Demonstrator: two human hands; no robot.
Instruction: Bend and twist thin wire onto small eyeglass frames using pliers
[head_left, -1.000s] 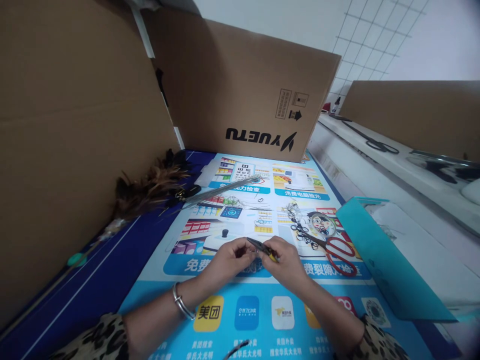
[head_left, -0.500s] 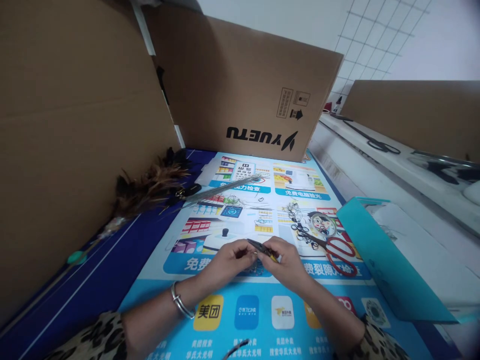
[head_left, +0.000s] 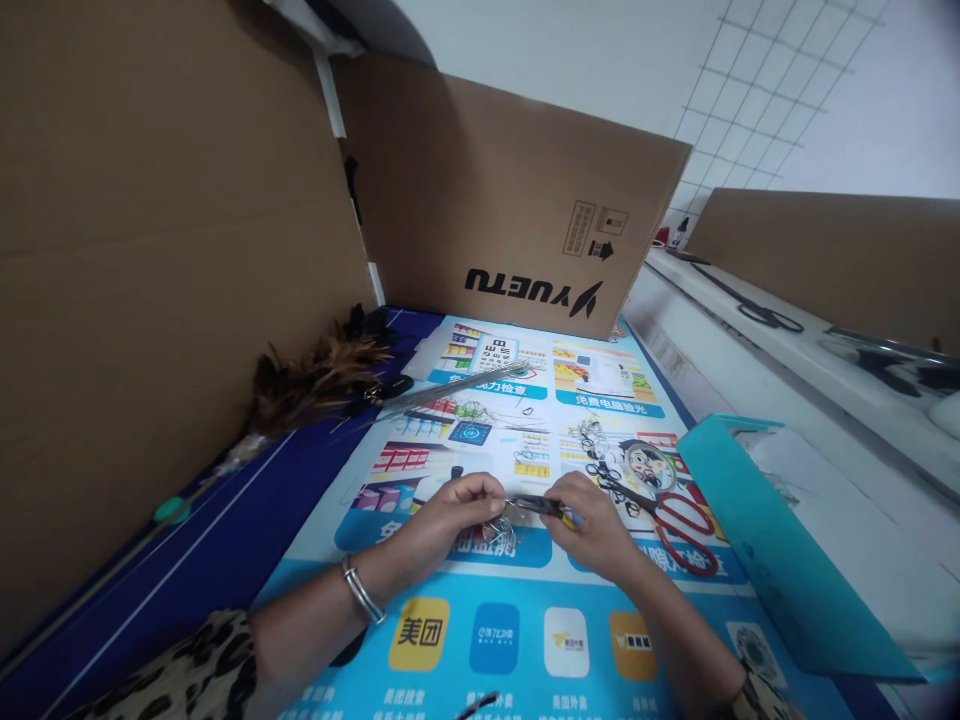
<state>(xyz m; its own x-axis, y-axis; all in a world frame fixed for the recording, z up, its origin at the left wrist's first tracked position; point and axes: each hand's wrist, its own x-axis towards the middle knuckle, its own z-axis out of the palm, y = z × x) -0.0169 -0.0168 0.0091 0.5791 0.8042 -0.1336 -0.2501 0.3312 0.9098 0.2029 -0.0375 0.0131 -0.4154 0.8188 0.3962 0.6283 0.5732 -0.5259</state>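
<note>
pliers [head_left: 536, 503] now level at wire [head_left: 498, 522], poster tabletop [head_left: 517, 585], cardboard walls [head_left: 150, 260], white tiles [head_left: 750, 90]

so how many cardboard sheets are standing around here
3: left cardboard sheet beside the mat, YUETU cardboard sheet behind it, right cardboard sheet behind the white bench; others may be hidden.

Cardboard panels [head_left: 172, 260] screen a poster-covered table [head_left: 187, 560] below a white tiled wall [head_left: 787, 90].
</note>
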